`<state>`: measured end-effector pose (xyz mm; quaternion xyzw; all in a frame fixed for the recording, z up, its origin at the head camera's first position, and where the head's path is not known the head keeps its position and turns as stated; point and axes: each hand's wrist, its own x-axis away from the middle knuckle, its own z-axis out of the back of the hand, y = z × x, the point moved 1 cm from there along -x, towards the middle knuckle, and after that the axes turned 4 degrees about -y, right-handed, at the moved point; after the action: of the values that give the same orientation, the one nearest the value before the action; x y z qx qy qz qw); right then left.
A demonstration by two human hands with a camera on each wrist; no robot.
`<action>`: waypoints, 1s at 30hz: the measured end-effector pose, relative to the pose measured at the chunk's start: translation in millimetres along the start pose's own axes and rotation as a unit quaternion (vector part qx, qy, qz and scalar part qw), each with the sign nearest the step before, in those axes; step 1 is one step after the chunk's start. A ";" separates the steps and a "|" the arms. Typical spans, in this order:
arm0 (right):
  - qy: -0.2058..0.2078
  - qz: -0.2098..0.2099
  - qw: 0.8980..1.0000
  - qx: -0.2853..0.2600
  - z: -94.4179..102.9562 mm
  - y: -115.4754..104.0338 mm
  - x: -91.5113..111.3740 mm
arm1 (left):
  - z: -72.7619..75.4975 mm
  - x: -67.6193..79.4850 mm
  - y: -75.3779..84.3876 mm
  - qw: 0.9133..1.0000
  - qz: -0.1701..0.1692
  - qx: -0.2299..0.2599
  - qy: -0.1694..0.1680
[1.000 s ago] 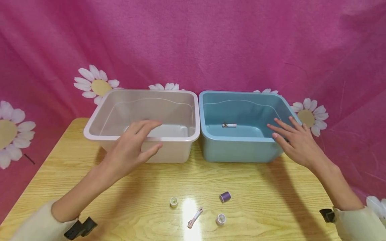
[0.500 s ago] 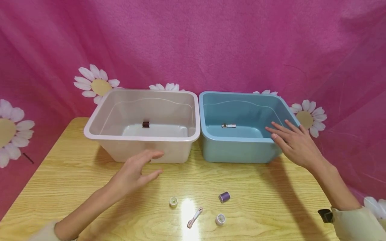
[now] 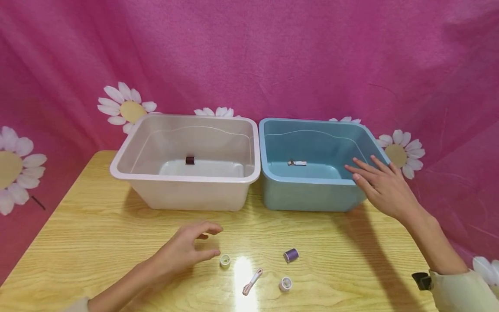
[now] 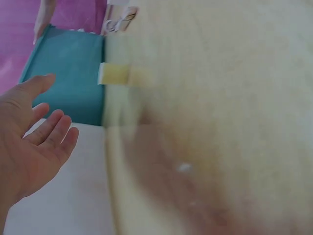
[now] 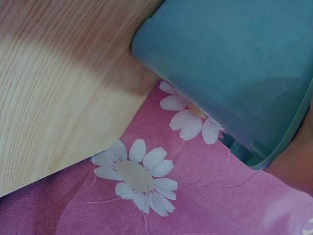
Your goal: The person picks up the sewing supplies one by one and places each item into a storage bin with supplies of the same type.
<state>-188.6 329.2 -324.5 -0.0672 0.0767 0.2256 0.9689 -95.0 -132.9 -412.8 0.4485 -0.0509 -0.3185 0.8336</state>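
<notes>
My left hand (image 3: 187,249) hovers over the table with thumb and fingers apart, holding nothing. Its thumb tip is close to a small pale yellow-green thread spool (image 3: 225,261) standing on end. To the right lie a thin white-and-pink thread bundle (image 3: 252,281), a purple thread spool (image 3: 291,255) on its side and a white spool (image 3: 286,284). Fingers spread, my right hand (image 3: 387,190) rests at the front right corner of the blue bin (image 3: 308,197). A dark brown thread spool (image 3: 190,160) lies inside the pale bin (image 3: 195,195); a small white-wrapped bundle (image 3: 297,163) lies in the blue one.
Both bins stand side by side at the back of the wooden table (image 3: 78,242), against a pink flowered cloth (image 3: 249,60). The table's right edge runs near the blue bin, as the table corner (image 5: 93,152) in the right wrist view shows.
My left hand has drawn back from over the pale bin and come down toward the yellow-green spool. The dark brown spool now shows in that bin. My right hand has stayed about still.
</notes>
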 end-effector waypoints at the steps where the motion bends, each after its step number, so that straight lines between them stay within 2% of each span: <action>1: 0.001 0.000 1.000 0.000 -0.1 0.1 0.1 | -2.7 1.2 -1.7 1.000 0.005 0.005 -0.007; 5: 0.003 0.001 1.000 0.000 -0.4 0.0 0.5 | -11.9 6.6 -5.9 0.999 0.032 0.014 -0.029; 11: 0.004 0.000 1.000 0.000 -0.5 0.6 1.7 | -20.7 11.5 -8.8 0.997 0.058 0.019 -0.041; 17: 0.007 0.003 1.000 0.003 -1.1 0.6 0.4 | -27.8 13.3 -13.8 0.997 0.054 0.032 -0.049; 22: 0.010 0.004 1.000 0.005 -1.3 0.8 0.3 | -33.9 12.0 -18.4 0.998 0.044 0.036 -0.040; 30: 0.020 0.009 1.000 0.010 -2.3 2.2 1.5 | -39.8 7.7 -19.1 0.997 0.041 0.038 -0.048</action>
<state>-188.5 331.4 -327.3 -0.0608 0.0990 0.2324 0.9657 -83.5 -116.4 -452.8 0.4612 -0.1215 -0.3031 0.8250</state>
